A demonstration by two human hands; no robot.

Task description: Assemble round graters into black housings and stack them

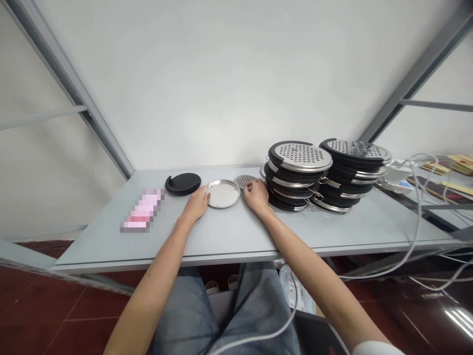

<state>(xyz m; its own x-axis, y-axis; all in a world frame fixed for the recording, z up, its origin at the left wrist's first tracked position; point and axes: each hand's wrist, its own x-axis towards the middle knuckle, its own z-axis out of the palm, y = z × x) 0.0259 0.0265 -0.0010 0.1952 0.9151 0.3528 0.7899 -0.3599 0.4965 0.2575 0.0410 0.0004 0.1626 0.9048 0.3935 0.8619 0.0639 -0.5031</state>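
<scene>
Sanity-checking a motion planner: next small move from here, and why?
Probably lift the perforated disc slightly with the right hand and bring it left. That hand's fingers are already at the disc, the shallow metal dish lies just left of it with the left hand at its rim, and a stack crowds the right side.

Shallow silver dish (223, 194); perforated metal disc (242, 181)
Dish flat, rim upward; disc just beside its right, partly hidden
</scene>
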